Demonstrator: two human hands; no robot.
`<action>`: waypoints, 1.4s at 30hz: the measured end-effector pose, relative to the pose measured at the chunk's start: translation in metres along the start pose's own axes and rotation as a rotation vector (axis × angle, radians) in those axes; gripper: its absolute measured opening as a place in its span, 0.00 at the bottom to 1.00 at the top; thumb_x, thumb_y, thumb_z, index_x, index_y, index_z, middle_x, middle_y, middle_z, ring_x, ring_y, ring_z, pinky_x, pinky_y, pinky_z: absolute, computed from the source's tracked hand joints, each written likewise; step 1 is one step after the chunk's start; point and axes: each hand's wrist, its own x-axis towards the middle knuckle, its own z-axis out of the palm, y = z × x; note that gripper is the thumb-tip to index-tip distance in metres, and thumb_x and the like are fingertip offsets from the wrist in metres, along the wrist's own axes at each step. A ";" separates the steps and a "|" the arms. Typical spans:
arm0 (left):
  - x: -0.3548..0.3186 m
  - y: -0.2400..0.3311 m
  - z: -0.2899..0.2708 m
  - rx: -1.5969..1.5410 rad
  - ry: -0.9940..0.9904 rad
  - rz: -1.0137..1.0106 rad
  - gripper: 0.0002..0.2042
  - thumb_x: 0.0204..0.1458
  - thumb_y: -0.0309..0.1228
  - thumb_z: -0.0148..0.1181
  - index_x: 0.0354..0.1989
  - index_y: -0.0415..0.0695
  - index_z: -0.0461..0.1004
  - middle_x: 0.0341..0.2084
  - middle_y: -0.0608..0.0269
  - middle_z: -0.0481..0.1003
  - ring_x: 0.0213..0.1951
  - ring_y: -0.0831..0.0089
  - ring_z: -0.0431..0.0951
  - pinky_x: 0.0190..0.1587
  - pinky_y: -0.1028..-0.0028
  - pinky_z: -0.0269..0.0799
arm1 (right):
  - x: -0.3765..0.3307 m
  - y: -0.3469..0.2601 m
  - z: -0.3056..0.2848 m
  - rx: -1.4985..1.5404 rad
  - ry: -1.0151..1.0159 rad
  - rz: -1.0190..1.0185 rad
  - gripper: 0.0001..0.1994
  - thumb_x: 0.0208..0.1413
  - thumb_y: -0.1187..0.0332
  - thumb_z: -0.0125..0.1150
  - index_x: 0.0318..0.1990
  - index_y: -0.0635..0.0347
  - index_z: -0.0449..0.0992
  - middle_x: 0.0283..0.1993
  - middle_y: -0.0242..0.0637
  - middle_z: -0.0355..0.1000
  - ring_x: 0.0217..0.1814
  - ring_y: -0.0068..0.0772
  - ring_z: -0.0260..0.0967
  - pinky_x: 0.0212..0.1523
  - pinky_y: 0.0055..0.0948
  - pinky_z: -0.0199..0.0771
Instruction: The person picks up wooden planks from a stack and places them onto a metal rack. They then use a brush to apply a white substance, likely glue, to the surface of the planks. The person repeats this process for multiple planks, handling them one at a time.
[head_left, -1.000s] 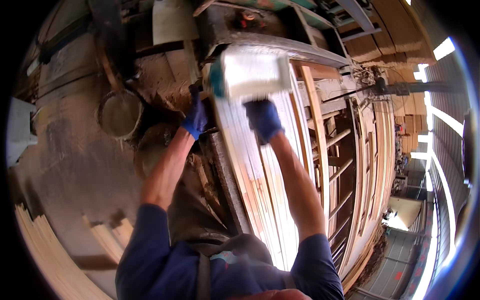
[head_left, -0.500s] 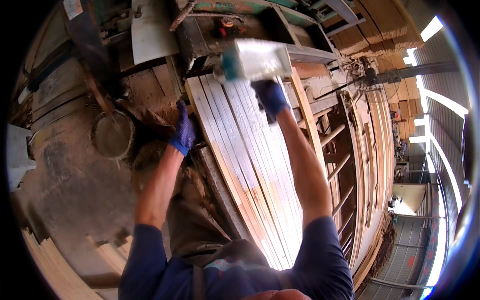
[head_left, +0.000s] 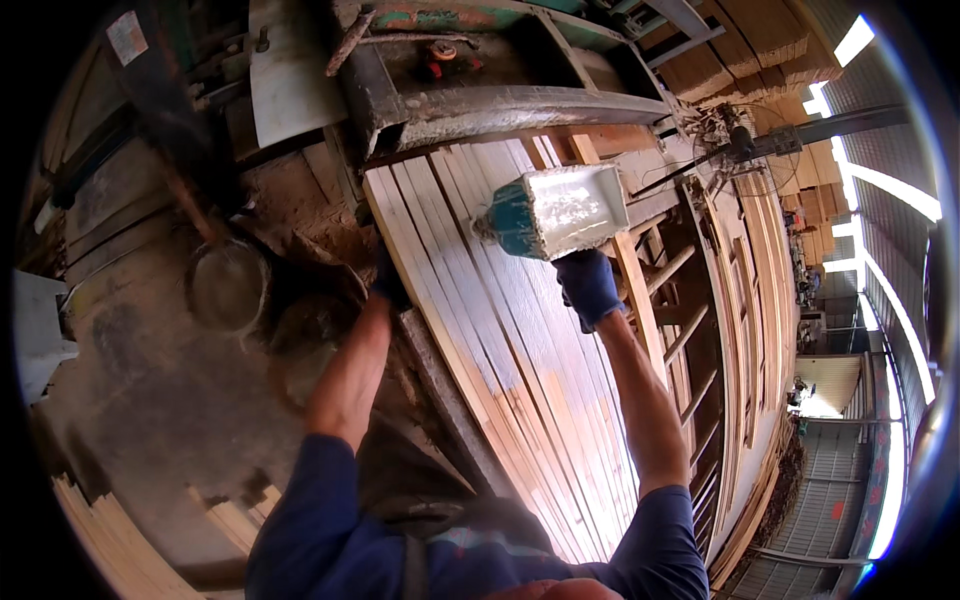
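Note:
My right hand (head_left: 590,287), in a dark blue glove, is closed round the near side of a cut-open plastic jug (head_left: 515,220). The jug is teal outside and coated white inside, and it is tilted so its open side faces up toward me. Below it lies a row of long, pale wooden strips (head_left: 470,270), side by side, with a wet whitish sheen over their far and middle part. My left hand (head_left: 390,283), gloved too, is at the left edge of the strips; its fingers are lost in shadow.
A metal frame (head_left: 530,105) crosses the strips' far end. To the right stands a rack (head_left: 690,290) with rungs and long boards (head_left: 755,290). On the left floor is a round bucket (head_left: 230,285) with a stick in it. More cut strips (head_left: 120,545) lie lower left.
My right hand has brought the jug to the right and nearer to me, over the strips' right side. The left hand has come down along the strips' left edge, its fingers now hidden.

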 end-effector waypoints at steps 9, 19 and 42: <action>0.022 -0.022 -0.012 -0.066 -0.015 -0.056 0.32 0.61 0.61 0.41 0.58 0.46 0.69 0.48 0.58 0.77 0.48 0.61 0.78 0.50 0.59 0.78 | 0.103 -0.041 0.058 -0.270 0.195 -0.252 0.09 0.55 0.62 0.55 0.30 0.54 0.78 0.29 0.50 0.76 0.31 0.53 0.76 0.30 0.45 0.77; -0.064 0.016 0.030 0.082 0.029 -0.018 0.46 0.54 0.73 0.34 0.65 0.43 0.64 0.59 0.53 0.71 0.57 0.57 0.71 0.63 0.58 0.64 | -0.115 -0.003 -0.011 -0.095 -0.186 0.097 0.12 0.60 0.59 0.55 0.37 0.59 0.77 0.29 0.53 0.76 0.33 0.56 0.76 0.36 0.47 0.78; -0.467 -0.106 -0.299 0.688 0.622 -0.396 0.29 0.59 0.58 0.53 0.53 0.43 0.72 0.38 0.54 0.81 0.31 0.64 0.80 0.28 0.66 0.73 | -0.478 0.011 -0.056 -0.476 -0.361 0.116 0.09 0.53 0.66 0.52 0.33 0.56 0.80 0.31 0.52 0.77 0.35 0.54 0.77 0.37 0.48 0.79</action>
